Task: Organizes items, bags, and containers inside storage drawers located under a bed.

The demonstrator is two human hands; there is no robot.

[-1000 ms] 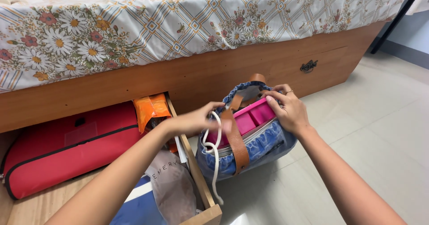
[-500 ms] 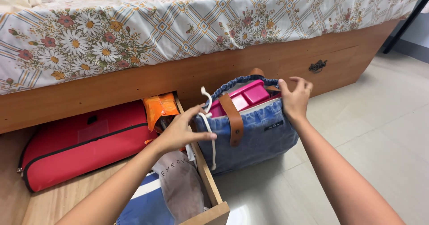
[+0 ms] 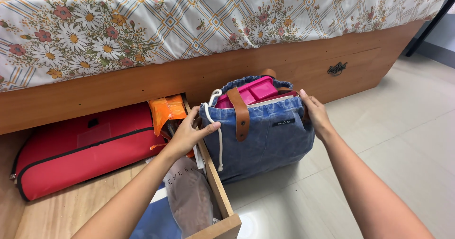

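Two hands are holding one blue denim bag (image 3: 258, 137) in the head view. The bag is standing up on the pale tiled floor (image 3: 393, 134), right in front of the wooden bed (image 3: 284, 66) and just beside the open drawer (image 3: 215, 182).

The left hand (image 3: 187, 134) is gripping the bag's left top edge, with the thumb lying on the cloth next to the white cord (image 3: 219, 134) that is hanging down the front. The right hand (image 3: 315, 115) is pressing against the bag's right side, and its fingers are curling round the top edge there. Both hands are grasping the bag.

A pink box (image 3: 249, 92) is sticking out of the top of the bag. A brown leather strap (image 3: 241, 115) is running down the front of the bag.

The drawer is pulled out from under the bed. A big red case (image 3: 80, 149) with a black zip is lying inside it. An orange packet (image 3: 166, 111) is sitting between the red case and the bag. A grey-brown cloth pouch (image 3: 189, 196) is lying near the front of the drawer, on top of something blue.

A sheet with flowers (image 3: 142, 25) is covering the bed and hanging over its edge. A dark metal handle (image 3: 337, 68) is sitting on the bed's wooden side, well apart from the bag.
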